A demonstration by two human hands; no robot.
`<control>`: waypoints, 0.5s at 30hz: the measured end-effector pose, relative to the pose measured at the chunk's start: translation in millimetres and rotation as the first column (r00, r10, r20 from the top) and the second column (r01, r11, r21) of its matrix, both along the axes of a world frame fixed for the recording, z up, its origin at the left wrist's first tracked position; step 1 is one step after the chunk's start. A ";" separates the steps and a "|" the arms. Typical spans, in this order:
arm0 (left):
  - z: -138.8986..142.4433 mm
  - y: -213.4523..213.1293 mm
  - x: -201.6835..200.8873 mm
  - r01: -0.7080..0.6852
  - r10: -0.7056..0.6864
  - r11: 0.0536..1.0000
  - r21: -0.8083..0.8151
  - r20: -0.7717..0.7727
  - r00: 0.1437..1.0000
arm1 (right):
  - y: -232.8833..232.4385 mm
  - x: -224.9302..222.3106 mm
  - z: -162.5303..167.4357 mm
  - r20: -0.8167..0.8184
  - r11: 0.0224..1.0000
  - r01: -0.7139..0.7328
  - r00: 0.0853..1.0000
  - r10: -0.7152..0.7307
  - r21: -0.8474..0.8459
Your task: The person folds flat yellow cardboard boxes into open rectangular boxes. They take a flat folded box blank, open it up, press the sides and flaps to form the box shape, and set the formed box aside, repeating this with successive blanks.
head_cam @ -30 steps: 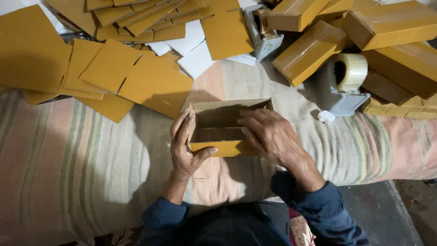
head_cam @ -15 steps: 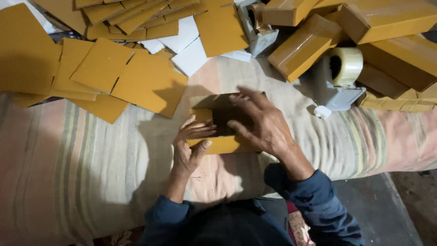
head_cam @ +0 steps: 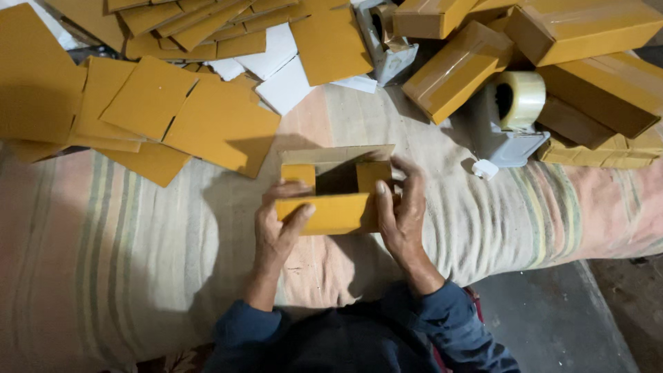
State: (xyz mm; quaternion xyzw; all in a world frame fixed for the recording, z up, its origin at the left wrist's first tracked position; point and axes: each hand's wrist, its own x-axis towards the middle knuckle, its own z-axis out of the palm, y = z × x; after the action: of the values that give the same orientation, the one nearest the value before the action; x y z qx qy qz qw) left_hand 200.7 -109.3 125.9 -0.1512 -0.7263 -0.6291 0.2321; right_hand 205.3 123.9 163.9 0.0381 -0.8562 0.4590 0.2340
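Note:
A small yellow-brown cardboard box (head_cam: pixel 334 188) stands open on the striped cloth in front of me, its side flaps folded inward and its far flap up. My left hand (head_cam: pixel 276 224) grips the box's left side, thumb pressed on the near flap. My right hand (head_cam: pixel 400 211) holds the right side, thumb on the right flap and fingers wrapped around the outside wall.
Flat yellow cardboard blanks (head_cam: pixel 179 114) and white sheets (head_cam: pixel 280 69) lie scattered at the back left. Taped-up finished boxes (head_cam: pixel 587 41) pile at the back right. A tape dispenser (head_cam: pixel 507 117) with a clear roll stands right of the box. The striped cloth (head_cam: pixel 103 262) ends at a grey floor (head_cam: pixel 552 318).
My right hand has come off the top of the box to its right side. The side flaps are now folded in and the near flap is raised by both thumbs.

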 end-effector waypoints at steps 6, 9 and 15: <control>7.9 5.8 -1.9 -0.164 0.153 0.976 -0.143 -0.079 0.985 | -5.9 -9.6 9.5 -0.215 0.941 0.108 0.976 -0.038 0.321; 9.7 2.1 -4.7 -0.133 0.103 0.946 -0.296 -0.115 0.988 | -8.0 -13.1 25.5 -0.273 0.871 0.143 0.962 -0.011 0.469; 2.0 5.1 -5.1 -0.064 0.067 0.984 -0.165 0.009 0.998 | -24.5 -27.3 47.1 -0.136 0.749 0.121 0.990 -0.042 0.652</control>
State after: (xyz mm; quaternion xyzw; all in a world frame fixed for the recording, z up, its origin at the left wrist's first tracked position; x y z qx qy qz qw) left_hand 195.6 -104.2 127.9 -0.1412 -0.7822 -0.5600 0.2339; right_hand 178.0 99.4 211.0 0.1064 -0.9491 0.1150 0.2733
